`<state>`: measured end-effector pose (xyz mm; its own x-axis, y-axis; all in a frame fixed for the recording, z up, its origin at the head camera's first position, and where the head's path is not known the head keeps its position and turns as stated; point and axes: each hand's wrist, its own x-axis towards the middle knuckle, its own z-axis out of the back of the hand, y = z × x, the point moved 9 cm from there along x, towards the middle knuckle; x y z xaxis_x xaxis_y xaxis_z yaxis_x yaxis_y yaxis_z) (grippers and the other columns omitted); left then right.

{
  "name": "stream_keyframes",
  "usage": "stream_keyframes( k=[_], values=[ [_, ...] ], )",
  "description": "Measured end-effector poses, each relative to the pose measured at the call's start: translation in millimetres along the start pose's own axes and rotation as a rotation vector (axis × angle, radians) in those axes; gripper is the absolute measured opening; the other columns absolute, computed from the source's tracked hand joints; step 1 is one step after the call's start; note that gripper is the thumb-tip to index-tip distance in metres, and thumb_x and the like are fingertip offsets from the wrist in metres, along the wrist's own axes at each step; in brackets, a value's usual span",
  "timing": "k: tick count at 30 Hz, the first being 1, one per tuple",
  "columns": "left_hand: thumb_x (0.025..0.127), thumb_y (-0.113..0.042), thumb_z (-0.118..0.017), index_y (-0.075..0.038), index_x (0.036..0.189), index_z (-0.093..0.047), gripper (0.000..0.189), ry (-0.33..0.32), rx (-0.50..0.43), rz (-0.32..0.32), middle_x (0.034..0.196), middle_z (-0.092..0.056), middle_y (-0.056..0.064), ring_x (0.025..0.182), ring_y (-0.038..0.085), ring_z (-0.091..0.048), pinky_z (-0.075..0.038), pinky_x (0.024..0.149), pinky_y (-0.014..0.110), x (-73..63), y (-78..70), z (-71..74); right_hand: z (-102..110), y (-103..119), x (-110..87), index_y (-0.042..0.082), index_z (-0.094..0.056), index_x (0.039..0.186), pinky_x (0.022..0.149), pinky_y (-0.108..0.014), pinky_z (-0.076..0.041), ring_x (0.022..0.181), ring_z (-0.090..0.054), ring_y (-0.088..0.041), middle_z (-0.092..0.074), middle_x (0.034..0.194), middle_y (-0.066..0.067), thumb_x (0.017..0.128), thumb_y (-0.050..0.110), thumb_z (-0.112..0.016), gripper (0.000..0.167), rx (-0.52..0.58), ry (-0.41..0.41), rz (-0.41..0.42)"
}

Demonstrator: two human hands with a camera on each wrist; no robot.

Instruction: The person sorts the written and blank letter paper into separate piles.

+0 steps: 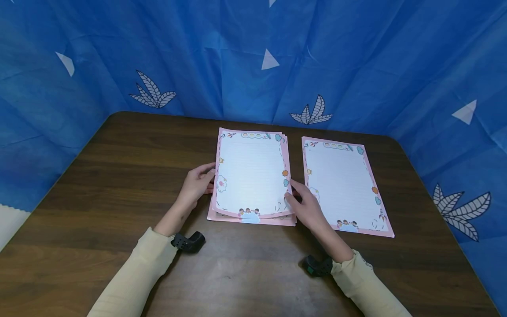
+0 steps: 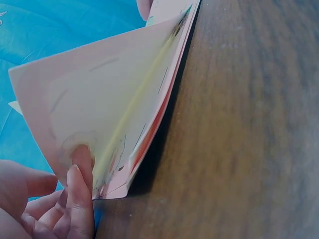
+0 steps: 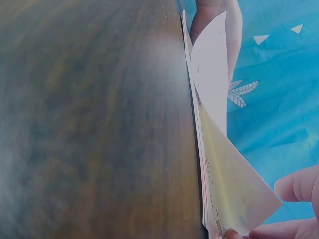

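Note:
A sheet of lined writing paper (image 1: 250, 176) with a pink cartoon border is raised at its near part over a stack of like sheets (image 1: 277, 221). My left hand (image 1: 198, 182) pinches its left edge; in the left wrist view, fingers (image 2: 79, 199) lie against its underside. At the right edge, my right hand (image 1: 305, 202) holds the same sheet between thumb and fingers. The right wrist view shows the lifted sheet (image 3: 244, 189) bowed up from the stack, its corner close to the right thumb (image 3: 299, 184).
A second pile of the same pink-bordered paper (image 1: 344, 189) lies to the right, slightly turned, close to the right hand. The dark wooden table (image 1: 138, 154) ends at a blue patterned curtain (image 1: 237, 66). Black cameras sit on the left wrist (image 1: 188, 242) and right wrist (image 1: 317, 266).

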<state>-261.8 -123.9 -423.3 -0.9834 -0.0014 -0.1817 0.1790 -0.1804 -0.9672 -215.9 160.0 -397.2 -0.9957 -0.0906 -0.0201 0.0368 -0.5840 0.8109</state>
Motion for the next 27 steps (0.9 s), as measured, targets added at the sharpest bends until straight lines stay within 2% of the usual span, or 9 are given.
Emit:
stream_keyframes(
  k=[4, 11, 17, 20, 24, 27],
  values=[
    [0.099, -0.021, -0.048, -0.003, 0.136, -0.047, 0.041, -0.005, -0.006, 0.000, 0.104, -0.062, 0.021, 0.068, 0.018, -0.062, -0.053, 0.064, 0.026, 0.4, -0.4, -0.1, 0.3, 0.5, 0.7, -0.002, -0.036, 0.142, 0.094, -0.052, -0.036, 0.110, -0.044, -0.034, -0.044, 0.131, -0.022, 0.095, 0.017, -0.051, 0.053, 0.000, 0.002, 0.009],
    [0.098, -0.019, -0.050, -0.004, 0.133, -0.049, 0.039, -0.032, 0.008, 0.017, 0.097, -0.063, 0.017, 0.066, 0.020, -0.060, -0.052, 0.061, 0.025, -0.4, 0.3, 2.4, -0.8, -0.9, 1.3, -0.003, -0.032, 0.143, 0.101, -0.055, -0.028, 0.126, -0.034, -0.037, -0.034, 0.141, -0.023, 0.095, 0.017, -0.051, 0.055, -0.016, 0.019, 0.007],
    [0.098, -0.023, -0.050, -0.006, 0.134, -0.049, 0.040, -0.015, 0.007, 0.033, 0.102, -0.062, 0.018, 0.069, 0.019, -0.060, -0.053, 0.063, 0.026, -0.3, 0.9, 0.9, -0.7, 0.8, 0.7, -0.002, -0.030, 0.144, 0.102, -0.055, -0.025, 0.131, -0.028, -0.037, -0.031, 0.144, -0.023, 0.095, 0.017, -0.051, 0.057, -0.030, 0.019, 0.020],
    [0.097, -0.024, -0.052, -0.005, 0.135, -0.048, 0.043, -0.011, 0.011, 0.023, 0.101, -0.062, 0.018, 0.068, 0.018, -0.060, -0.052, 0.063, 0.025, -0.6, -0.3, 0.4, -0.2, 2.6, 0.4, -0.002, -0.031, 0.144, 0.102, -0.055, -0.024, 0.131, -0.027, -0.037, -0.030, 0.145, -0.022, 0.095, 0.017, -0.051, 0.056, -0.035, 0.013, 0.039],
    [0.095, -0.024, -0.057, -0.008, 0.140, -0.038, 0.051, -0.033, 0.031, -0.005, 0.096, -0.061, 0.019, 0.065, 0.017, -0.059, -0.052, 0.059, 0.024, -0.6, -2.7, 1.3, 0.5, 5.5, -0.3, -0.002, -0.031, 0.143, 0.103, -0.055, -0.023, 0.132, -0.025, -0.037, -0.028, 0.145, -0.022, 0.095, 0.015, -0.052, 0.056, -0.035, 0.001, 0.070],
    [0.093, -0.022, -0.059, -0.007, 0.135, -0.037, 0.050, -0.049, 0.046, -0.027, 0.094, -0.059, 0.018, 0.063, 0.017, -0.058, -0.052, 0.058, 0.024, -1.1, -5.0, 1.9, 0.2, 6.7, -0.6, -0.003, -0.031, 0.143, 0.103, -0.054, -0.023, 0.133, -0.025, -0.037, -0.029, 0.145, -0.022, 0.094, 0.015, -0.052, 0.056, -0.036, -0.002, 0.083]
  ],
)
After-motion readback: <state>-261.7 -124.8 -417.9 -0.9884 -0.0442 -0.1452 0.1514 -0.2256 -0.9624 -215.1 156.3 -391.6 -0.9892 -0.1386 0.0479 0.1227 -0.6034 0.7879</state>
